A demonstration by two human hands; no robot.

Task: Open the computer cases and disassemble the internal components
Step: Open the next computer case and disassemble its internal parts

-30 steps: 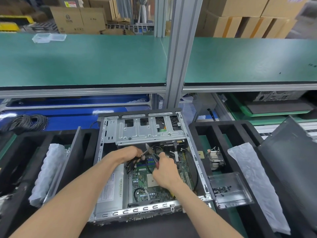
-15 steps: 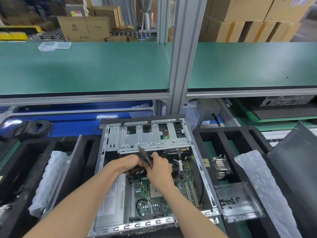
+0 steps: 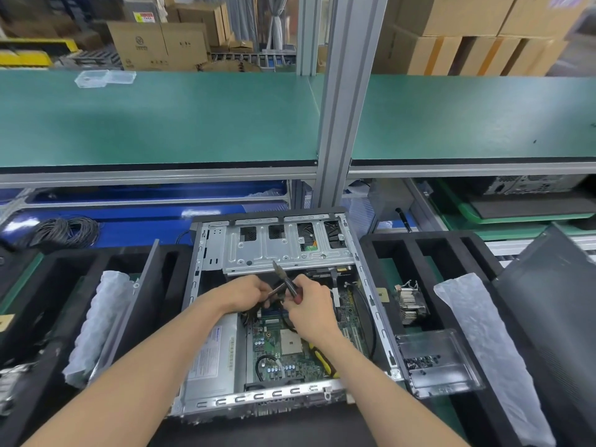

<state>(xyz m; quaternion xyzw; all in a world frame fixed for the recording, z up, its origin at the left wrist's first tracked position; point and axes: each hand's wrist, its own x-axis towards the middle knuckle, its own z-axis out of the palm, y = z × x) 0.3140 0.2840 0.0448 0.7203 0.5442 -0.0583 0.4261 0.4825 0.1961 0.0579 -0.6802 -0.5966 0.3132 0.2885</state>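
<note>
Inside open case (image 3: 206, 285) | right hand (image 3: 311, 309) grips pliers (image 3: 285, 282) | left hand (image 3: 245, 293) clutches cables, mostly hidden

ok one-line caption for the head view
Right hand holds pliers over the open case; left hand grips cables.

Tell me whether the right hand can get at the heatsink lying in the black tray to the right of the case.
Probably yes, once freed. The heatsink lies uncovered in the black tray, with nothing between it and the right hand. But that hand grips the pliers, so it must first put them down.
</note>
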